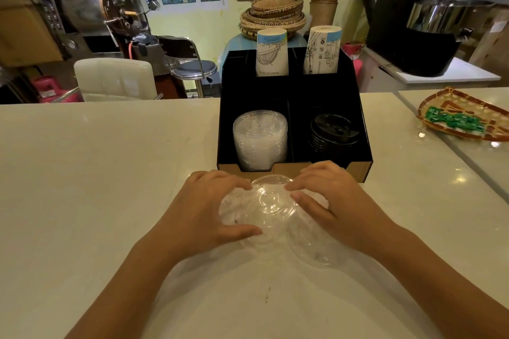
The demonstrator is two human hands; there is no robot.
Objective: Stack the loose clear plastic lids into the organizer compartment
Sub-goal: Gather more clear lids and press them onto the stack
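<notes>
Gathering is the step in hand: both hands rest on a loose spread of clear lids (271,206) lying on the counter (96,173) between and under the palms. The left hand (209,209) is spread wide, fingers over the far edge and thumb pressing the near side; the right hand (330,201) is likewise wide, fingertips meeting the left's over the top lid. Neither seems to have lifted anything yet. One lid (316,248) lies half out from under the right palm, toward the wrist, and is likely to be left behind unless swept in first. To do this well, I would slide the lids together until their rims nest, then pinch the pile from both sides. The organizer (360,170) stands just beyond the fingertips, and its compartment ahead of the left hand already holds a stack (260,137) of clear lids; black lids (333,132) fill the one ahead of the right.
</notes>
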